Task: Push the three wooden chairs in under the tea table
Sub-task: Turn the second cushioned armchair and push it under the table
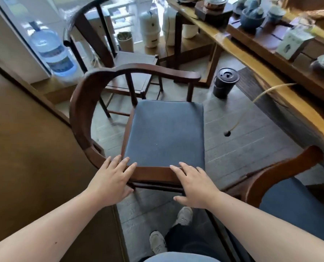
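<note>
Middle chair (165,133): wooden, curved back rail, blue seat cushion. It stands on the floor beside the bench (270,76), clear of the bench's long edge, not under it.

Left hand (111,179): fingers (128,168) spread flat, resting on the near seat rail at its left corner; thumb below the rail; nothing clenched. Forearm reaches in from lower left.

Right hand (194,186): fingers (178,170) extended and loose, lying over the right end of the same rail; palm down, no closed grasp. Forearm enters from lower right.

Far chair (119,59): dark frame, beyond the middle chair, near the bench's far leg.

Near chair (282,182): blue cushion, at lower right, just beside the bench edge.

Black bin (224,83): on the floor, between the middle chair and the bench.

Water bottle (51,48): upper left, by the window.

Teaware (252,16): on the bench top.
</note>
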Tool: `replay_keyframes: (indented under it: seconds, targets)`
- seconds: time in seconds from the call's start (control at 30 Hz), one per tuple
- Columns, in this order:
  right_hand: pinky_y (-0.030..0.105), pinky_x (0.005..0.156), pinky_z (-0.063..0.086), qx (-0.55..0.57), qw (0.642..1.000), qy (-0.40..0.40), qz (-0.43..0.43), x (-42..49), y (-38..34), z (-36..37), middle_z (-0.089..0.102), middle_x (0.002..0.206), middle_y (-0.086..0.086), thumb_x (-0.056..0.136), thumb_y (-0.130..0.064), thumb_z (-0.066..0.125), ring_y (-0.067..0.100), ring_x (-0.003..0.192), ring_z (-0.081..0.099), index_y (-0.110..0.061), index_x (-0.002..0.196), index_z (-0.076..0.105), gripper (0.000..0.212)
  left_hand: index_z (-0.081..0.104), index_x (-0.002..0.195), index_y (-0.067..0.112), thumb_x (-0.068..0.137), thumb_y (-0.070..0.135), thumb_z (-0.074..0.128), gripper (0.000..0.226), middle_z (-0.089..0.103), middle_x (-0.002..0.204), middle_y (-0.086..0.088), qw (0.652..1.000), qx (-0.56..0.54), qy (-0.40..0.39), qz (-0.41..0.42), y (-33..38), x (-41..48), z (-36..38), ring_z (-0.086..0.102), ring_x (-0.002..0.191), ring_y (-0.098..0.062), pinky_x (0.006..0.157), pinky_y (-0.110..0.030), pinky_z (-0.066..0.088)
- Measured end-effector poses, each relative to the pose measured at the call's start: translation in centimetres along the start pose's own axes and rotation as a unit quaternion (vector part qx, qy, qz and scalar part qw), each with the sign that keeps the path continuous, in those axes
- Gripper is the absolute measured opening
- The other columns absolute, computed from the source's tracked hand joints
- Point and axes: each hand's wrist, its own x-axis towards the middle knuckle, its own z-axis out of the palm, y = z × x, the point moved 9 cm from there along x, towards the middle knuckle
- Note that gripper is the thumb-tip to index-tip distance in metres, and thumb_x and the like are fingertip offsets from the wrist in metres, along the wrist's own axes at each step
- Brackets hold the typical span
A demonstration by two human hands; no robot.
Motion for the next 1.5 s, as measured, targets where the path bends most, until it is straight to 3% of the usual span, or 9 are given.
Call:
replay_keyframes:
  seconds: [0.37, 0.63, 0.73, 0.83, 0.9, 1.0, 1.1, 1.27, 1.5]
  targets:
    - [0.053, 0.115, 0.019, -0.028, 0.995, -0.075, -0.054, 9.2, -2.7, 2.5, 0.014, 0.159, 0.016, 0.078, -0.061, 0.065, 0.031, 0.143, 0.019, -0.028, 0.152, 0.004, 0.102, 0.003, 0.152, 0.026, 0.092, 0.061, 0.041, 0.080, 0.012, 0.161, -0.011, 0.993, 0.036, -0.106, 0.035, -4.9, 4.1, 4.1, 0.004, 0.146, -0.037, 0.117, -0.053, 0.002]
    - [0.055, 0.110, 0.026, -0.035, 0.995, -0.088, -0.022, 13.6, -5.3, 4.3, 0.026, 0.152, 0.017, 0.073, -0.060, 0.068, 0.034, 0.137, 0.029, -0.023, 0.150, 0.013, 0.102, 0.006, 0.151, 0.024, 0.077, 0.078, 0.045, 0.099, 0.021, 0.158, -0.012, 0.984, 0.021, -0.133, 0.118, -7.5, 7.3, 7.2, 0.014, 0.143, -0.036, 0.116, -0.053, 0.013]
    - [0.057, 0.110, 0.025, -0.040, 0.992, -0.118, -0.018, 14.4, -6.6, 5.8, 0.027, 0.150, 0.017, 0.072, -0.055, 0.071, 0.034, 0.136, 0.029, -0.022, 0.149, 0.015, 0.101, 0.006, 0.150, 0.023, 0.073, 0.081, 0.045, 0.104, 0.031, 0.151, -0.011, 0.975, 0.032, -0.150, 0.158, -8.6, 7.4, 8.9, 0.030, 0.135, -0.034, 0.110, -0.051, 0.026]
    - [0.051, 0.101, 0.036, -0.048, 0.990, -0.128, -0.017, 14.7, -7.0, 6.8, 0.037, 0.141, 0.015, 0.069, -0.047, 0.073, 0.034, 0.127, 0.039, -0.020, 0.143, 0.025, 0.092, 0.016, 0.144, 0.020, 0.079, 0.072, 0.048, 0.089, 0.051, 0.128, -0.007, 0.974, 0.045, -0.128, 0.184, -8.7, 7.3, 9.7, 0.053, 0.106, -0.030, 0.088, -0.043, 0.043]
    - [0.041, 0.080, 0.043, -0.041, 0.993, -0.111, -0.018, 15.1, -7.0, 6.6, 0.050, 0.123, 0.010, 0.068, -0.042, 0.072, 0.033, 0.109, 0.053, -0.018, 0.129, 0.037, 0.074, 0.034, 0.129, 0.018, 0.082, 0.062, 0.052, 0.067, 0.058, 0.108, -0.004, 0.973, 0.040, -0.111, 0.198, -8.6, 7.5, 9.6, 0.059, 0.088, -0.028, 0.075, -0.040, 0.046]
    - [0.034, 0.059, 0.034, -0.038, 0.994, -0.093, -0.049, 15.3, -7.1, 5.8, 0.061, 0.096, 0.005, 0.068, -0.039, 0.068, 0.033, 0.085, 0.063, -0.017, 0.101, 0.040, 0.048, 0.043, 0.107, 0.019, 0.078, 0.055, 0.054, 0.047, 0.060, 0.094, -0.001, 0.970, 0.022, -0.103, 0.218, -8.2, 7.5, 9.1, 0.060, 0.077, -0.028, 0.067, -0.037, 0.044]
    - [0.032, 0.051, 0.029, -0.046, 0.990, -0.097, -0.093, 15.7, -7.5, 5.8, 0.063, 0.085, 0.003, 0.067, -0.040, 0.066, 0.031, 0.074, 0.063, -0.018, 0.090, 0.033, 0.046, 0.046, 0.104, 0.021, 0.076, 0.055, 0.051, 0.044, 0.061, 0.092, 0.002, 0.970, 0.010, -0.101, 0.219, -8.5, 7.5, 9.4, 0.060, 0.074, -0.026, 0.065, -0.035, 0.042]
    - [0.031, 0.049, 0.031, -0.060, 0.983, -0.115, -0.127, 14.9, -6.4, 5.7, 0.061, 0.081, 0.002, 0.067, -0.041, 0.066, 0.030, 0.069, 0.062, -0.017, 0.091, 0.033, 0.048, 0.048, 0.107, 0.025, 0.077, 0.059, 0.045, 0.044, 0.063, 0.092, 0.007, 0.973, -0.013, -0.103, 0.207, -7.0, 7.5, 8.9, 0.061, 0.075, -0.022, 0.067, -0.032, 0.043]
    - [0.033, 0.052, 0.038, -0.112, 0.974, -0.149, -0.127, 10.1, 1.1, 5.7, 0.061, 0.084, 0.001, 0.063, -0.045, 0.068, 0.029, 0.076, 0.064, -0.020, 0.095, 0.038, 0.051, 0.045, 0.101, 0.021, 0.077, 0.056, 0.050, 0.042, 0.061, 0.089, 0.003, 0.976, -0.046, -0.103, 0.185, 2.1, 7.9, 7.2, 0.063, 0.073, -0.026, 0.064, -0.035, 0.048]
